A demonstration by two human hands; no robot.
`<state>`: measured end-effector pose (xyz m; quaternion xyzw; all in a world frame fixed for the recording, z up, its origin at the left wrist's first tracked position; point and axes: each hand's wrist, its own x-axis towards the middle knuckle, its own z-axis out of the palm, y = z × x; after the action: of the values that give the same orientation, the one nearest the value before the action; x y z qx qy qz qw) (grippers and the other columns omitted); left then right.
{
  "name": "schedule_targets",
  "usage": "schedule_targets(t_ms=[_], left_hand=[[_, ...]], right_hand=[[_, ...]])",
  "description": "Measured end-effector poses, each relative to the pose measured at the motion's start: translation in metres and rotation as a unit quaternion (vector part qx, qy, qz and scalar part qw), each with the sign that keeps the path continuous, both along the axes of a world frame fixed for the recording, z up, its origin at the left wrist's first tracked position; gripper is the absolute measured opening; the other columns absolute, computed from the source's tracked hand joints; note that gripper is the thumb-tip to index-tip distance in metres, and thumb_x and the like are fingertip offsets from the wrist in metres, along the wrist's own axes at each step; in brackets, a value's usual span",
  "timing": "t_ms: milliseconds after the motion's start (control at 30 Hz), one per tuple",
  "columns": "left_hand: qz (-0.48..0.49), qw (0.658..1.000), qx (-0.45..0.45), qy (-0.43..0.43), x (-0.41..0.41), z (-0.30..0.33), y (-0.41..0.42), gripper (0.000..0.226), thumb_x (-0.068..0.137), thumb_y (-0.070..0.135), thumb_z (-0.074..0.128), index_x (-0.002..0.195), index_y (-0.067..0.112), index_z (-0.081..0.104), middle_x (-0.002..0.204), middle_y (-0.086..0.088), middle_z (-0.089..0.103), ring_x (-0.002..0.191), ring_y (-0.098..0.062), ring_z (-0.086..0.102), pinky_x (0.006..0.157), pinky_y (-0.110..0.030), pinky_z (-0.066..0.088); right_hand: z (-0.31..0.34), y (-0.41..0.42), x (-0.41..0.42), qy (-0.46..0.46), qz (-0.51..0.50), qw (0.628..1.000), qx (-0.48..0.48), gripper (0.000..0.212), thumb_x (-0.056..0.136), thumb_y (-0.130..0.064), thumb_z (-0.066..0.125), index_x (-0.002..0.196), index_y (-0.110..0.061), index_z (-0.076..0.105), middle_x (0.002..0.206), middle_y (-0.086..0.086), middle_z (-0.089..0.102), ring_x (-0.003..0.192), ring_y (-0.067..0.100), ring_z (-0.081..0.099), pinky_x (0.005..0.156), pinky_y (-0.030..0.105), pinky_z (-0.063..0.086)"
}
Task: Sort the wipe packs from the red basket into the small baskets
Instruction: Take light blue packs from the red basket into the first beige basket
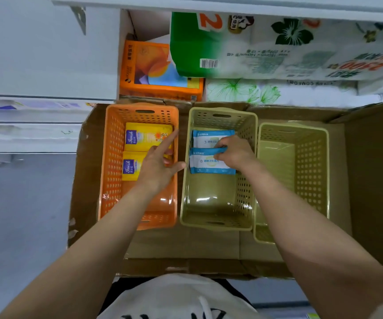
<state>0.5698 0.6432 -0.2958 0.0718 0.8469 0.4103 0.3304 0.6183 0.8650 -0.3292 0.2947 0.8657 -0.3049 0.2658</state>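
An orange basket [112, 157] on the left holds two yellow wipe packs [144, 137], one behind the other. My left hand [160, 162] hovers over them with the index finger stretched out and nothing held. The middle green basket [213, 199] contains two blue-and-white wipe packs; the far pack [209, 138] lies flat. My right hand [234, 153] pinches the far edge of the near blue pack [209, 163]. A second green basket [301, 162] on the right has nothing in it. No red basket is in view.
All three baskets stand inside a flattened cardboard box [209, 247]. Behind them sit an orange tissue box [158, 72] and large paper-roll packages [278, 47]. White shelving [36, 65] is on the left. My white shirt [181, 298] fills the bottom edge.
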Motion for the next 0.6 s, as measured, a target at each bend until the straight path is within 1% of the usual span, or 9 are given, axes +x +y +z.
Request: schedule_targets(t_ms=[100, 167, 233, 300, 333, 400, 500, 533, 600], left_hand=[[-0.011, 1.000, -0.013, -0.012, 0.000, 0.001, -0.006, 0.085, 0.085, 0.017, 0.075, 0.144, 0.058, 0.028, 0.115, 0.003, 0.053, 0.095, -0.009, 0.058, 0.085, -0.033, 0.055], [-0.004, 0.999, -0.042, 0.004, 0.005, 0.003, -0.005, 0.081, 0.086, 0.015, 0.072, 0.144, 0.055, 0.032, 0.118, 0.003, 0.051, 0.101, -0.012, 0.057, 0.090, -0.035, 0.054], [0.020, 0.994, -0.056, 0.094, 0.013, 0.008, 0.000, 0.066, 0.089, 0.014, 0.069, 0.144, 0.041, 0.043, 0.121, 0.000, 0.049, 0.107, -0.017, 0.056, 0.094, -0.038, 0.052], [0.028, 0.984, -0.015, 0.178, 0.022, 0.014, 0.010, 0.054, 0.092, 0.014, 0.064, 0.143, 0.027, 0.049, 0.117, -0.002, 0.052, 0.102, -0.016, 0.057, 0.090, -0.034, 0.053], [0.015, 0.982, -0.009, 0.188, 0.025, 0.016, 0.018, 0.052, 0.094, 0.016, 0.063, 0.143, 0.025, 0.048, 0.115, -0.003, 0.055, 0.100, -0.015, 0.057, 0.088, -0.032, 0.053], [-0.019, 0.983, -0.061, 0.173, 0.027, 0.016, 0.035, 0.050, 0.096, 0.023, 0.059, 0.144, 0.025, 0.045, 0.114, -0.004, 0.059, 0.101, -0.018, 0.058, 0.083, -0.032, 0.052], [-0.037, 0.975, -0.164, 0.142, 0.022, 0.012, 0.051, 0.036, 0.097, 0.028, 0.056, 0.132, 0.028, 0.049, 0.107, -0.001, 0.067, 0.098, -0.024, 0.064, 0.067, -0.033, 0.045], [-0.036, 0.974, -0.174, 0.137, 0.020, 0.010, 0.052, 0.031, 0.096, 0.026, 0.056, 0.127, 0.028, 0.052, 0.105, -0.001, 0.068, 0.097, -0.024, 0.064, 0.066, -0.032, 0.042], [-0.018, 0.981, -0.160, 0.111, 0.017, 0.006, 0.049, 0.026, 0.094, 0.023, 0.058, 0.120, 0.027, 0.061, 0.105, 0.000, 0.071, 0.099, -0.024, 0.065, 0.072, -0.033, 0.048]], right_hand=[[-0.015, -0.004, -0.003, -0.016, 0.034, 0.999, 0.036, 0.039, 0.092, -0.022, 0.067, 0.130, -0.019, 0.063, 0.136, 0.003, 0.058, 0.119, 0.022, 0.056, 0.097, 0.026, 0.044], [-0.021, -0.006, -0.003, -0.012, 0.045, 0.997, 0.058, 0.036, 0.093, -0.020, 0.065, 0.129, -0.019, 0.064, 0.132, 0.006, 0.060, 0.117, 0.023, 0.057, 0.098, 0.029, 0.046], [-0.023, -0.008, -0.001, 0.002, 0.046, 0.996, 0.076, 0.032, 0.093, -0.018, 0.064, 0.125, -0.018, 0.063, 0.125, 0.008, 0.062, 0.112, 0.024, 0.059, 0.094, 0.032, 0.049], [-0.024, -0.010, 0.001, 0.015, 0.050, 0.994, 0.095, 0.028, 0.092, -0.017, 0.064, 0.120, -0.018, 0.061, 0.119, 0.009, 0.062, 0.108, 0.025, 0.060, 0.089, 0.033, 0.049], [-0.025, -0.011, 0.002, 0.014, 0.063, 0.992, 0.104, 0.029, 0.092, -0.017, 0.065, 0.120, -0.017, 0.061, 0.119, 0.009, 0.061, 0.108, 0.026, 0.059, 0.089, 0.033, 0.048], [-0.026, -0.013, 0.004, -0.001, 0.096, 0.987, 0.126, 0.031, 0.091, -0.020, 0.066, 0.121, -0.014, 0.060, 0.121, 0.010, 0.055, 0.111, 0.027, 0.056, 0.092, 0.034, 0.048], [-0.028, -0.012, 0.007, 0.007, 0.121, 0.982, 0.146, 0.028, 0.091, -0.021, 0.066, 0.117, -0.009, 0.063, 0.122, 0.011, 0.052, 0.110, 0.028, 0.056, 0.094, 0.035, 0.049], [-0.029, -0.010, 0.009, 0.015, 0.129, 0.981, 0.144, 0.028, 0.091, -0.021, 0.066, 0.116, -0.008, 0.065, 0.122, 0.012, 0.053, 0.110, 0.029, 0.056, 0.094, 0.035, 0.050], [-0.030, -0.006, 0.013, 0.031, 0.148, 0.979, 0.139, 0.030, 0.091, -0.023, 0.068, 0.116, -0.008, 0.067, 0.121, 0.012, 0.054, 0.110, 0.030, 0.056, 0.094, 0.036, 0.049]])
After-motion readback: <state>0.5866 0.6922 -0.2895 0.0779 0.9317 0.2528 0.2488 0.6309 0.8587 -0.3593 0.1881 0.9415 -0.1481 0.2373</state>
